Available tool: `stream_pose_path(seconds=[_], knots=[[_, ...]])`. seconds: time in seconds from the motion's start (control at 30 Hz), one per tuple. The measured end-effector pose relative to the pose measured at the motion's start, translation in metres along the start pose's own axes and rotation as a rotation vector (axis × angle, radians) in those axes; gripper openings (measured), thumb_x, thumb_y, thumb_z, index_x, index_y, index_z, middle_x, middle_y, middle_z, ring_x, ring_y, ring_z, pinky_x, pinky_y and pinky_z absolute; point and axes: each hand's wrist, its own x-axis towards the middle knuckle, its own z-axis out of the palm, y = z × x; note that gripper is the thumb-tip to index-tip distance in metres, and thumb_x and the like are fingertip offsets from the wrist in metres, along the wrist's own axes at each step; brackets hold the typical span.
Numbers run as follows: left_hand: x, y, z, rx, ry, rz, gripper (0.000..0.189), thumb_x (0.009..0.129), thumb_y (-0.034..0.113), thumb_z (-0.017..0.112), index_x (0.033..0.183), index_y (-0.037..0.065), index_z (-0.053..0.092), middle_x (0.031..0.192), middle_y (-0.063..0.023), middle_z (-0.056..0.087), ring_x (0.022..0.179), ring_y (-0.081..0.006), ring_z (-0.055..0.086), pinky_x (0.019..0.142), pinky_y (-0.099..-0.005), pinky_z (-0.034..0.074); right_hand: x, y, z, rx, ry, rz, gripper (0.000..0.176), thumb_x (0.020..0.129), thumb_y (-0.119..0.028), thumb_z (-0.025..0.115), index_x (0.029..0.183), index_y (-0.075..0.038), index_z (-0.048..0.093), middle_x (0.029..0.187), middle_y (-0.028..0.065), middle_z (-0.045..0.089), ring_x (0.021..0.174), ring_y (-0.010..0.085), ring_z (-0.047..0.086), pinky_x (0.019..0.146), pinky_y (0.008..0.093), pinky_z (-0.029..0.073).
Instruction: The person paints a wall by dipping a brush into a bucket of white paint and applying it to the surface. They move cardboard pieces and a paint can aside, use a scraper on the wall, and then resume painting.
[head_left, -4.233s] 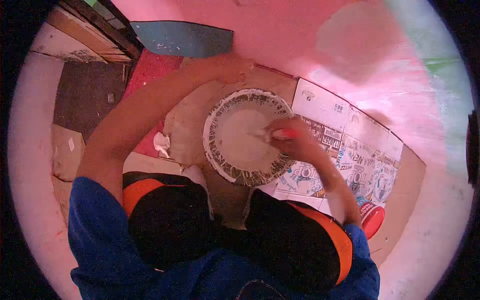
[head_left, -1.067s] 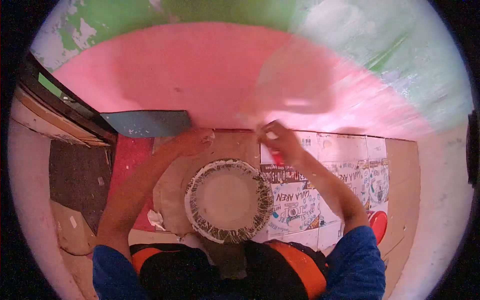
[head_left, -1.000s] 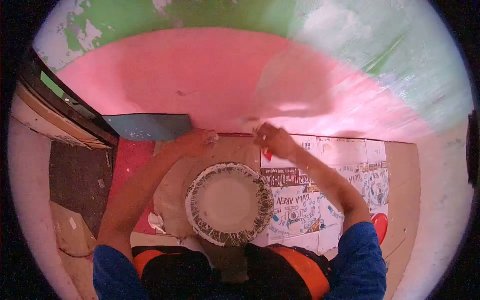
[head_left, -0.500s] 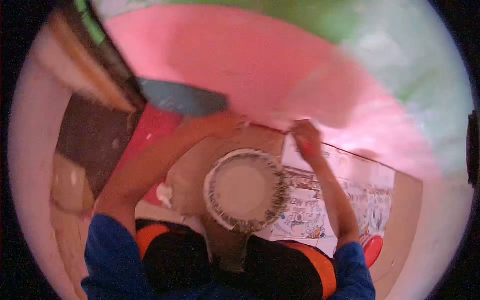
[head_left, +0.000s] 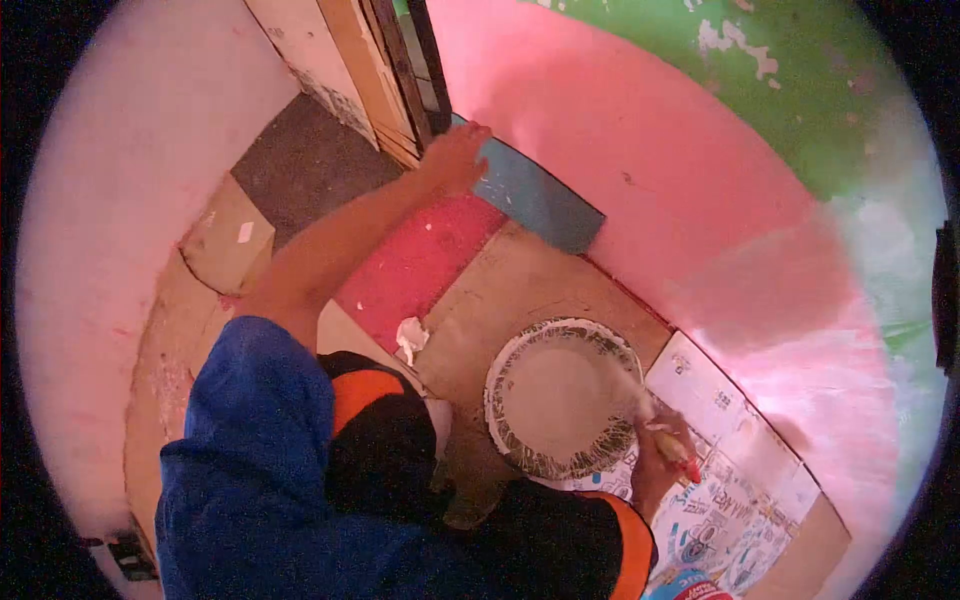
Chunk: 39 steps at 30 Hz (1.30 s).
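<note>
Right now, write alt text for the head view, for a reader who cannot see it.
Seen from above, a crouching person's right hand holds a red-handled brush at the rim of a bucket of pale paint. The left hand rests on a blue panel at the foot of a pink wall.

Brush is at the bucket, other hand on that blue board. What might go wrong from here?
Paint could drip from the brush in the right hand outside the paint bucket, beyond the printed cardboard. The left hand rests on the blue board at the wall; that board might slip.
</note>
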Motion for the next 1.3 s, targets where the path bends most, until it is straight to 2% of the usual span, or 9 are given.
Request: stream_pose_path(seconds=[0.07,0.23,0.47,0.67,0.8,0.93,1.0,1.07,1.3], knots=[[-0.001,-0.015,-0.022,0.063,-0.060,-0.060,0.049,0.071,0.016,0.055,0.115,0.003,0.039,0.113,-0.0178,0.042,0.105,-0.0353,0.041,0.090,-0.0417,0.034,-0.001,0.013,-0.013,-0.132,-0.377,-0.426,0.013,0.069,-0.011,0.062,0.079,-0.005,0.059,0.073,0.0098,0.058,0.064,0.0232,0.056,0.061,0.0321,0.045],[0.010,-0.051,-0.058,0.616,-0.216,0.133,0.051,0.066,0.021,0.059,0.112,0.007,0.043,0.114,-0.0134,0.044,0.114,-0.0302,0.035,0.092,-0.0470,0.029,0.000,0.020,-0.033,-0.453,-0.647,-0.341,0.011,0.067,-0.012,0.060,0.077,-0.007,0.060,0.077,0.0116,0.058,0.071,0.0288,0.055,0.063,0.0359,0.045],[0.038,-0.113,-0.081,1.212,-0.386,0.106,0.042,0.073,0.021,0.052,0.113,0.012,0.046,0.124,-0.0045,0.040,0.118,-0.0248,0.031,0.095,-0.0545,0.018,-0.006,0.030,-0.033,-0.367,-0.600,-0.391,0.016,0.067,-0.012,0.059,0.082,-0.005,0.059,0.077,0.0125,0.058,0.071,0.0303,0.054,0.063,0.0359,0.044],[0.021,-0.142,-0.063,1.329,-0.150,0.248,0.033,0.076,0.023,0.046,0.109,0.017,0.048,0.122,-0.0033,0.040,0.119,-0.0219,0.028,0.097,-0.0535,0.017,-0.012,0.022,-0.024,-0.524,-0.438,-0.398,0.018,0.061,-0.009,0.065,0.077,-0.005,0.059,0.078,0.0113,0.059,0.073,0.0287,0.056,0.066,0.0358,0.044],[0.013,-0.132,-0.085,1.257,-0.059,0.335,0.030,0.074,0.024,0.048,0.103,0.016,0.052,0.116,-0.0045,0.044,0.117,-0.0226,0.031,0.097,-0.0542,0.017,-0.019,0.038,-0.015,-0.402,-0.362,0.003,0.015,0.060,-0.010,0.066,0.074,-0.007,0.060,0.072,0.0102,0.059,0.073,0.0270,0.055,0.066,0.0359,0.044],[0.017,-0.121,-0.084,1.149,-0.087,0.244,0.027,0.075,0.023,0.047,0.099,0.014,0.054,0.113,-0.0046,0.048,0.116,-0.0227,0.032,0.098,-0.0550,0.015,-0.027,0.010,-0.003,-0.275,-0.354,-0.187,0.029,0.058,0.005,0.063,0.086,0.000,0.061,0.082,0.0103,0.056,0.077,0.0222,0.055,0.067,0.0304,0.045],[0.018,-0.120,-0.087,1.109,-0.137,0.257,0.026,0.075,0.022,0.046,0.098,0.012,0.055,0.111,-0.0034,0.050,0.115,-0.0215,0.033,0.098,-0.0548,0.015,-0.028,0.013,-0.004,-0.175,-0.353,0.038,0.029,0.058,0.003,0.064,0.087,0.000,0.061,0.082,0.0100,0.057,0.078,0.0229,0.055,0.069,0.0313,0.044],[0.022,-0.133,-0.081,1.122,-0.122,0.278,0.028,0.074,0.022,0.047,0.098,0.011,0.056,0.111,-0.0030,0.049,0.114,-0.0204,0.034,0.100,-0.0523,0.015,-0.036,0.008,-0.001,-0.547,-0.286,-0.318,0.031,0.057,0.001,0.065,0.088,-0.001,0.061,0.081,0.0107,0.058,0.077,0.0243,0.056,0.068,0.0308,0.043],[0.029,-0.149,-0.086,1.036,-0.172,0.461,0.028,0.071,0.021,0.049,0.094,0.009,0.060,0.108,-0.0032,0.051,0.113,-0.0204,0.034,0.102,-0.0461,0.014,-0.049,-0.017,0.024,-0.518,-0.139,-0.207,0.020,0.059,-0.004,0.065,0.079,-0.002,0.060,0.076,0.0123,0.057,0.074,0.0269,0.055,0.067,0.0330,0.043]])
